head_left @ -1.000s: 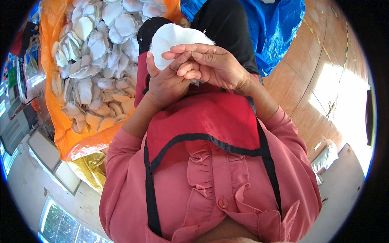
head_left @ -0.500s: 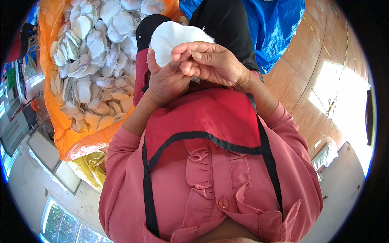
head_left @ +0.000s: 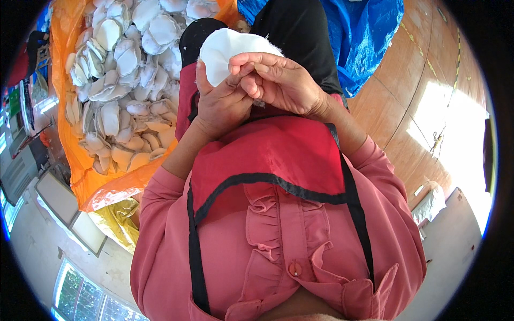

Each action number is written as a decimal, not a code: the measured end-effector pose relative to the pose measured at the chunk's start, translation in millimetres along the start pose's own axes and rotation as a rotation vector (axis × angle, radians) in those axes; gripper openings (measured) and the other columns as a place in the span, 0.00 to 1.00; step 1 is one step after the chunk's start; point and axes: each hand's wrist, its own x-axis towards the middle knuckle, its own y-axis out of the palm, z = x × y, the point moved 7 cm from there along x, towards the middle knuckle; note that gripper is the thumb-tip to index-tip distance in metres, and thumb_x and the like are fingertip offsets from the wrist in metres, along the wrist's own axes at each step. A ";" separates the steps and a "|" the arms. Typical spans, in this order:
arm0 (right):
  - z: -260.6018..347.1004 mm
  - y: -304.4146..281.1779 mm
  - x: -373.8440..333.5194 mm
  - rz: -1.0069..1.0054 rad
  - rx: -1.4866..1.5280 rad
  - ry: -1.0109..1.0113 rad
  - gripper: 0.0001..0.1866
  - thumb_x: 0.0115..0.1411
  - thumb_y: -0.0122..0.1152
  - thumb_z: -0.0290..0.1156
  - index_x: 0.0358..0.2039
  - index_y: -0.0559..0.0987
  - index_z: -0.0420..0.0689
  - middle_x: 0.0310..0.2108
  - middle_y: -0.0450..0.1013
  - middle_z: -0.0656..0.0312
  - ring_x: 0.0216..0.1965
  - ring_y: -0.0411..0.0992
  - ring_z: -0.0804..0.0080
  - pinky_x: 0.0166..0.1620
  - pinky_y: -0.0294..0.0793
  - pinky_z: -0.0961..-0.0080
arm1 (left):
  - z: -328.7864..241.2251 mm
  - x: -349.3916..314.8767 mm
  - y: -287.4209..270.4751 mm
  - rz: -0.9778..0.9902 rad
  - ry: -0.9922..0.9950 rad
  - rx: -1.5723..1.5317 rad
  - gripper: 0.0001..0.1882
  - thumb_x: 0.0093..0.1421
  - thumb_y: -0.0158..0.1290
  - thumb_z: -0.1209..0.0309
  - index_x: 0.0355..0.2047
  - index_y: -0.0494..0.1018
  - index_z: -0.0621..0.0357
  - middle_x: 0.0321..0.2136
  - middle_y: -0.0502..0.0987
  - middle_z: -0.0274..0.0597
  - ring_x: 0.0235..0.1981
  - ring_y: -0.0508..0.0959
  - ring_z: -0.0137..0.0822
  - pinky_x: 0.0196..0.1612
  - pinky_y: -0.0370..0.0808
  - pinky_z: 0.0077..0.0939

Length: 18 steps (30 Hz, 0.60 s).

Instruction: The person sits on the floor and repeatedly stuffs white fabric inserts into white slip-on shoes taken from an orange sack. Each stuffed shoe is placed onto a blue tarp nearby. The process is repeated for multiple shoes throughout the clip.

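Observation:
A white padded cup [head_left: 222, 51], rounded and with fuzzy fibres along its edge, lies over my lap just beyond my hands. My left hand [head_left: 224, 107] is closed at the pad's near edge, its thumb raised against the pad's left side and its fingers bent toward the right. My right hand [head_left: 289, 83] meets it from the right, thumb and fingers pressed together in a pinch at the left fingertips. Whatever is in that pinch is too small or hidden to make out. The pad's near edge is covered by both hands.
At the left, an orange sack [head_left: 80, 184] stands open, filled with many similar white cups [head_left: 128, 59]. A blue plastic sheet [head_left: 364, 43] lies at the far right of my legs. Yellow plastic [head_left: 118, 224] shows below the sack. Tiled floor [head_left: 396, 112] stretches to the right.
My hands and the pad stay in nearly the same place. The pinching fingers have shifted slightly, and the left fingers sit a little differently against the right ones.

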 end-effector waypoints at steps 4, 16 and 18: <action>-1.2 -2.1 -0.1 -0.018 -0.019 -0.011 0.22 0.72 0.44 0.30 0.61 0.65 0.32 0.51 0.67 0.59 0.37 0.65 0.76 0.44 0.68 0.82 | -0.5 0.0 -0.5 0.016 0.014 0.008 0.09 0.55 0.57 0.64 0.37 0.80 0.39 0.53 0.76 0.22 0.62 0.68 0.21 0.65 0.40 0.68; 0.0 -4.7 2.2 -0.082 -0.109 -0.030 0.18 0.72 0.42 0.32 0.55 0.69 0.33 0.44 0.68 0.61 0.34 0.65 0.79 0.45 0.68 0.84 | -1.0 2.6 1.0 0.058 0.009 -0.022 0.07 0.56 0.57 0.65 0.35 0.81 0.40 0.50 0.78 0.25 0.63 0.66 0.22 0.64 0.41 0.70; 1.1 -3.3 2.9 -0.078 -0.138 -0.039 0.18 0.72 0.41 0.33 0.54 0.70 0.34 0.39 0.68 0.63 0.32 0.64 0.80 0.43 0.67 0.85 | -1.1 3.6 1.6 0.064 -0.009 -0.036 0.07 0.56 0.57 0.65 0.34 0.81 0.40 0.49 0.78 0.25 0.64 0.66 0.22 0.64 0.41 0.70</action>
